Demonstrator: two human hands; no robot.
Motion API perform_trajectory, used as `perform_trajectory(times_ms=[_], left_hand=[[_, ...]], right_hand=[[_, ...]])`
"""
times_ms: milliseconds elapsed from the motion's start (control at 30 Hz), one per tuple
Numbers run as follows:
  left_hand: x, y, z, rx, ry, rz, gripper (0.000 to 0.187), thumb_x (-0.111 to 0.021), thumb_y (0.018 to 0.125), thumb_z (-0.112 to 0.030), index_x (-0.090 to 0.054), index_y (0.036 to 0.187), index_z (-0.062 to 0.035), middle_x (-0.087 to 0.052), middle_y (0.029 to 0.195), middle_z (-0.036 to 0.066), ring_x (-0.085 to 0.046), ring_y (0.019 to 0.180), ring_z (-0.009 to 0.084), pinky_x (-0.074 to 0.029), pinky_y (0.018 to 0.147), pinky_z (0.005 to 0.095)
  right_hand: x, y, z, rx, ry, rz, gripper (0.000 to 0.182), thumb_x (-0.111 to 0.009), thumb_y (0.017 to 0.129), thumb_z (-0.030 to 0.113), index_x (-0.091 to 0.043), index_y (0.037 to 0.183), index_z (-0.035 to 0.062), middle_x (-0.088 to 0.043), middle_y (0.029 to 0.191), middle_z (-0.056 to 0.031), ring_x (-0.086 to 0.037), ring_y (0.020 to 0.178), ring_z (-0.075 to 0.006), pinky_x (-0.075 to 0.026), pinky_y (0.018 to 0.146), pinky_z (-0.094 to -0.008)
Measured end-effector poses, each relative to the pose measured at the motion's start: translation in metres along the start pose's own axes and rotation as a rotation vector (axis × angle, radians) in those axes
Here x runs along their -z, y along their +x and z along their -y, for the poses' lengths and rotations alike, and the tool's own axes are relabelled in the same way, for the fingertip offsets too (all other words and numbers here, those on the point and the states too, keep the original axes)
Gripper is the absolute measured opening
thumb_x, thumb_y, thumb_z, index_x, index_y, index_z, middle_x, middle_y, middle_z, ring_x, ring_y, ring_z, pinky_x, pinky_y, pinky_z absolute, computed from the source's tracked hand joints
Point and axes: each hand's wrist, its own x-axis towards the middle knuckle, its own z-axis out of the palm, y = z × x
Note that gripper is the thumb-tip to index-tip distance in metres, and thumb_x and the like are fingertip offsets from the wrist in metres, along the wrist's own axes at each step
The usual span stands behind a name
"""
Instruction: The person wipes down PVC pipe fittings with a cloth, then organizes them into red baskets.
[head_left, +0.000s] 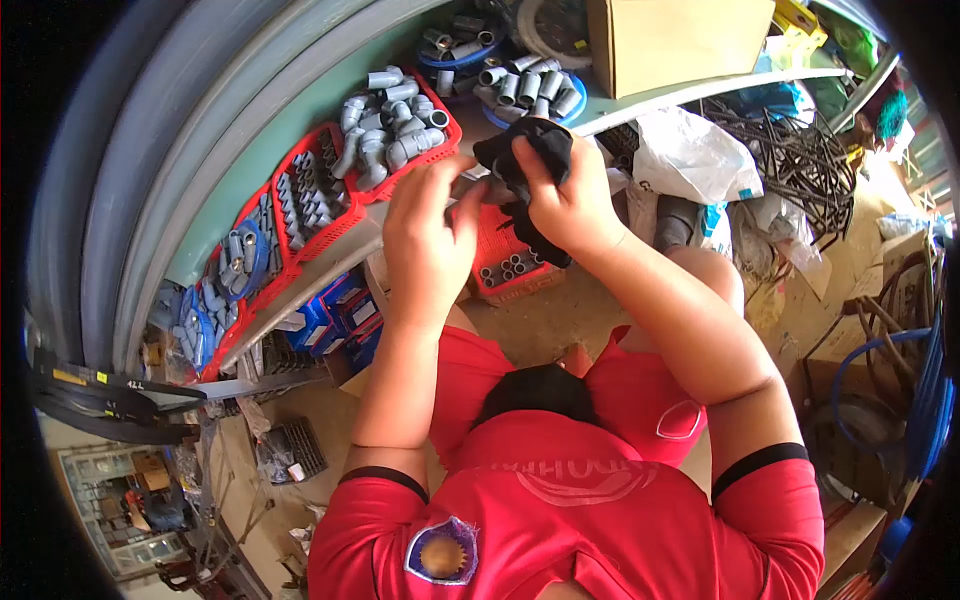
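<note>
My right hand (570,195) is closed around a bunched black cloth (535,150), part of which hangs below the fingers. My left hand (432,225) is raised beside it, fingers curled toward the cloth. Something small and greyish shows at its fingertips, too blurred to name. Beneath the hands sits a red crate (510,255) with short grey pipe pieces in it. Just beyond my left hand, a red basket (455,135) holds grey pipe elbows (405,120).
Red baskets of small fittings (305,195) line the shelf, with blue basins of pipe pieces (535,90) behind. A cardboard box (680,45) stands at the back. White plastic bag (695,155) and dark rods (800,165) lie right. Large grey pipes (150,120) curve along the left.
</note>
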Motion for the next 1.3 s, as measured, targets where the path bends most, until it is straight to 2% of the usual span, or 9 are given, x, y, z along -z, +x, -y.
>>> perform_trajectory(times_ms=[233, 300, 333, 500, 600, 700, 900, 1067, 1300], left_hand=[[0.005, -0.001, -0.016, 0.023, -0.146, 0.290, 0.050, -0.075, 0.081, -0.002, -0.057, 0.128, -0.0014, -0.067, 0.113, 0.020, -0.067, 0.105, 0.0350, -0.052, 0.092, 0.0416], [-0.003, -0.008, -0.010, 0.134, -0.399, 0.291, 0.045, -0.072, 0.085, -0.002, -0.056, 0.128, -0.0002, -0.067, 0.111, 0.016, -0.067, 0.106, 0.0294, -0.053, 0.092, 0.0371], [-0.006, -0.012, -0.011, 0.249, -0.543, 0.303, 0.045, -0.072, 0.087, -0.002, -0.056, 0.129, 0.0008, -0.068, 0.112, 0.015, -0.067, 0.108, 0.0262, -0.053, 0.093, 0.0354], [-0.040, -0.044, 0.002, 0.600, -1.257, 0.268, 0.049, -0.068, 0.092, 0.001, -0.049, 0.137, 0.0022, -0.066, 0.121, 0.012, -0.064, 0.113, 0.0195, -0.051, 0.096, 0.0319], [-0.063, -0.062, 0.027, 0.692, -1.122, 0.347, 0.049, -0.065, 0.093, 0.000, -0.047, 0.139, 0.0008, -0.065, 0.125, 0.014, -0.062, 0.116, 0.0202, -0.050, 0.098, 0.0322], [-0.095, -0.097, 0.063, 0.856, -1.003, 0.361, 0.061, -0.067, 0.095, -0.009, -0.039, 0.148, -0.0041, -0.065, 0.124, 0.012, -0.061, 0.113, 0.0160, -0.050, 0.094, 0.0317], [-0.166, -0.160, 0.148, 0.880, -0.443, 0.678, 0.061, -0.072, 0.091, -0.015, -0.046, 0.145, -0.0078, -0.068, 0.124, 0.019, -0.065, 0.111, 0.0204, -0.049, 0.096, 0.0337], [-0.220, -0.172, 0.199, 0.647, 0.063, 0.933, 0.069, -0.080, 0.080, -0.025, -0.051, 0.142, -0.0170, -0.068, 0.124, 0.019, -0.067, 0.112, 0.0303, -0.051, 0.096, 0.0401], [-0.287, -0.190, 0.251, 0.784, 0.148, 1.176, 0.065, -0.066, 0.079, -0.009, -0.054, 0.140, -0.0247, -0.066, 0.126, 0.019, -0.064, 0.119, 0.0348, -0.052, 0.098, 0.0427]], right_hand=[[0.002, 0.001, 0.003, -0.194, 0.070, -0.092, 0.017, -0.064, 0.094, 0.016, -0.067, 0.096, -0.0011, -0.069, 0.087, -0.0216, -0.064, 0.079, -0.0415, -0.051, 0.073, -0.0411], [0.004, 0.006, 0.005, -0.340, 0.230, -0.275, 0.050, -0.053, 0.103, 0.046, -0.065, 0.110, -0.0021, -0.066, 0.087, -0.0116, -0.060, 0.077, -0.0202, -0.051, 0.076, -0.0338], [-0.001, 0.011, -0.009, -0.379, 0.236, -0.481, 0.064, -0.047, 0.102, 0.058, -0.063, 0.115, -0.0028, -0.067, 0.092, -0.0139, -0.063, 0.080, -0.0218, -0.053, 0.077, -0.0351], [0.034, 0.033, -0.024, -0.702, 0.687, -0.467, 0.060, -0.044, 0.100, 0.064, -0.064, 0.106, 0.0068, -0.066, 0.085, -0.0093, -0.064, 0.071, -0.0228, -0.052, 0.063, -0.0342], [0.048, 0.039, -0.017, -0.678, 0.882, -0.514, 0.059, -0.047, 0.099, 0.063, -0.064, 0.106, 0.0068, -0.064, 0.083, -0.0083, -0.062, 0.070, -0.0214, -0.052, 0.061, -0.0329], [0.068, 0.051, -0.012, -0.751, 0.987, -0.550, 0.065, -0.051, 0.097, 0.064, -0.065, 0.118, 0.0043, -0.069, 0.099, -0.0093, -0.065, 0.086, -0.0228, -0.054, 0.077, -0.0351], [0.089, 0.055, -0.013, -0.643, 1.088, -0.503, 0.053, -0.051, 0.101, 0.056, -0.065, 0.108, 0.0054, -0.066, 0.089, -0.0065, -0.063, 0.078, -0.0196, -0.051, 0.069, -0.0312], [0.106, 0.066, 0.003, -0.619, 0.968, -0.605, 0.049, -0.054, 0.100, 0.055, -0.065, 0.107, 0.0071, -0.065, 0.086, -0.0055, -0.062, 0.074, -0.0181, -0.050, 0.065, -0.0302], [0.130, 0.078, -0.038, -0.511, 0.974, -0.468, 0.046, -0.054, 0.100, 0.052, -0.064, 0.106, 0.0072, -0.065, 0.087, -0.0042, -0.062, 0.074, -0.0159, -0.050, 0.065, -0.0283]])
